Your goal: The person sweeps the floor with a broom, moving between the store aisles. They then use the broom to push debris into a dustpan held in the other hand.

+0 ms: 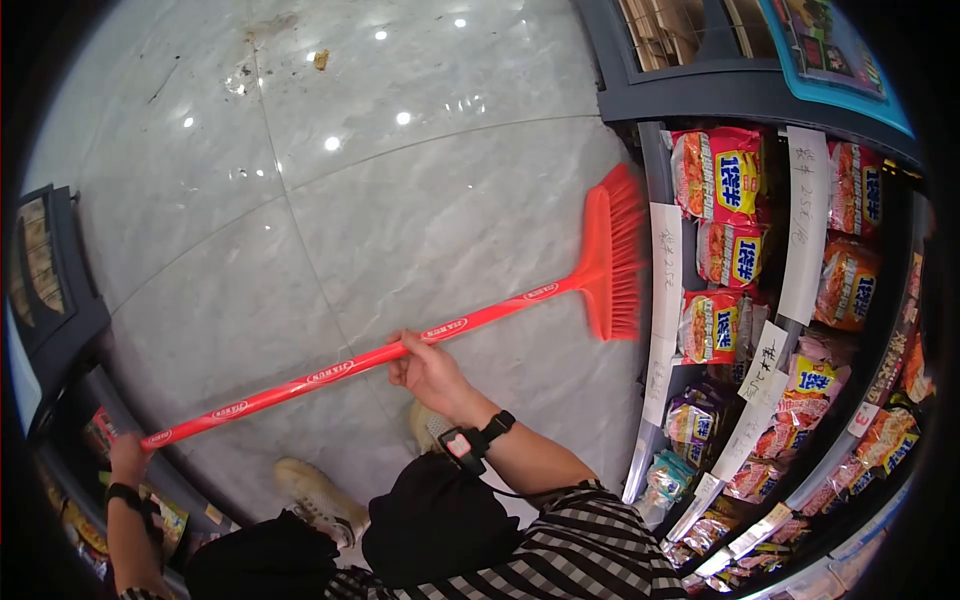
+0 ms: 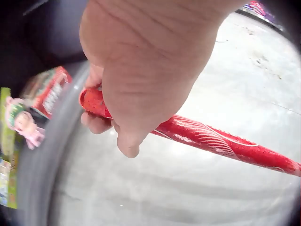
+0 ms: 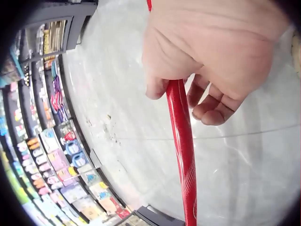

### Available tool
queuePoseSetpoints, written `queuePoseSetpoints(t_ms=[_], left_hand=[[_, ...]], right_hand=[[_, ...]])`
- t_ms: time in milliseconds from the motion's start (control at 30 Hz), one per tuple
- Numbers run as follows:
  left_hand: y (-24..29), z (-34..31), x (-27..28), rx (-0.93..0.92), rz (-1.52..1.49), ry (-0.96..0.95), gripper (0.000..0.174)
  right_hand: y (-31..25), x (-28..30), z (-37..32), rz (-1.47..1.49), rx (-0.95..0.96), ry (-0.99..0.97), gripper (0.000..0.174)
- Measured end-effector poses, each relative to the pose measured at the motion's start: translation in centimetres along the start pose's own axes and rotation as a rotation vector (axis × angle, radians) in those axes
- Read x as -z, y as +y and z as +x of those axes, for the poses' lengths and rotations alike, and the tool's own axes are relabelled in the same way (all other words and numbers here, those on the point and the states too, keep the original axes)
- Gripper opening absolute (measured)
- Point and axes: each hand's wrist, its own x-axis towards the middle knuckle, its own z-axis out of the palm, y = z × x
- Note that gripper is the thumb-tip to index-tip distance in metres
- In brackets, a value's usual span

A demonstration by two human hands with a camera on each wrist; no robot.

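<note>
A red broom handle [image 1: 335, 370] slants across the head view, up to the broom head [image 1: 598, 255], whose red bristles face the shelf on the right. At the lower left end of the handle, my left hand [image 1: 128, 460] grips it; in the left wrist view the fingers of the left hand [image 2: 141, 70] wrap the handle [image 2: 207, 139] close to its tip. My right hand [image 1: 435, 375] holds the handle around its middle. The right wrist view shows the right hand [image 3: 211, 52] with its thumb on one side of the handle [image 3: 182, 141] and curled fingers on the other.
Shelves of packaged snacks [image 1: 720, 175] with paper price strips [image 1: 665, 290] stand close on the right. Another shelf [image 1: 60, 300] is at the left. On the grey tiled floor [image 1: 450, 200] lie a small brown scrap [image 1: 321, 60] and dark specks. A shoe [image 1: 315, 495] shows below the handle.
</note>
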Motion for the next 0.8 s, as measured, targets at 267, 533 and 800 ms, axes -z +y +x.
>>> queuePoseSetpoints(t_ms=[267,533,800], left_hand=[[21.6,4.7,-0.5,-0.382,-0.167,0.038,0.022],[47.9,-3.4,7.3,-0.995,-0.707,-0.077,0.03],[43.0,1.8,6.0,-0.86,-0.579,-0.115,0.016]], right_hand=[[-10.6,10.4,-2.6,-0.072,0.546,0.506,0.009],[-17.6,19.0,-9.7,-0.038,0.739,0.985,0.01],[-10.1,15.7,-4.8,-0.408,0.561,0.998,0.025]])
